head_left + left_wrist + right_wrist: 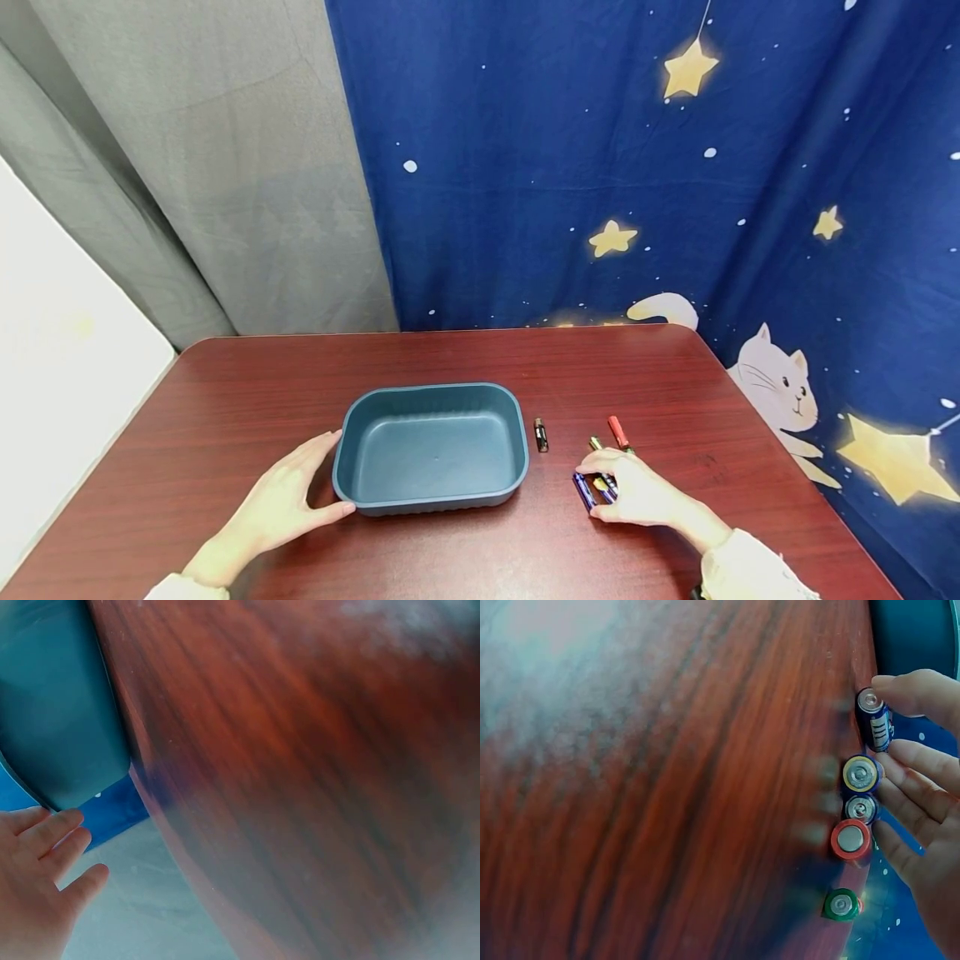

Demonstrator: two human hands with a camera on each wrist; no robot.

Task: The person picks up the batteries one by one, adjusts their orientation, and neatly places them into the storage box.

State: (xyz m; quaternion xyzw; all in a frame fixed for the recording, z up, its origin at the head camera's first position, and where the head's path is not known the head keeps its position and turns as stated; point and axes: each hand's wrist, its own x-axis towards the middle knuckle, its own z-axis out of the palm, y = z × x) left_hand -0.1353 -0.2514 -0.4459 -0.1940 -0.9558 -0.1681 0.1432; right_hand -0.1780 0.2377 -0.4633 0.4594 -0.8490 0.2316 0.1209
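My right hand pinches a blue battery end to end between thumb and forefinger. In the right wrist view this blue battery slants beside several others: a yellow-ringed battery, a silver-ended one, a red one and a green one. The right hand partly covers this group in the head view. My left hand rests at the left side of a dark teal plastic basin, fingertips and thumb at its rim, fingers extended. Nothing lies inside the basin.
A black battery lies alone just right of the basin. Beyond the right hand's fingers is a red battery. The dark red wooden table ends at a grey and blue star-printed curtain.
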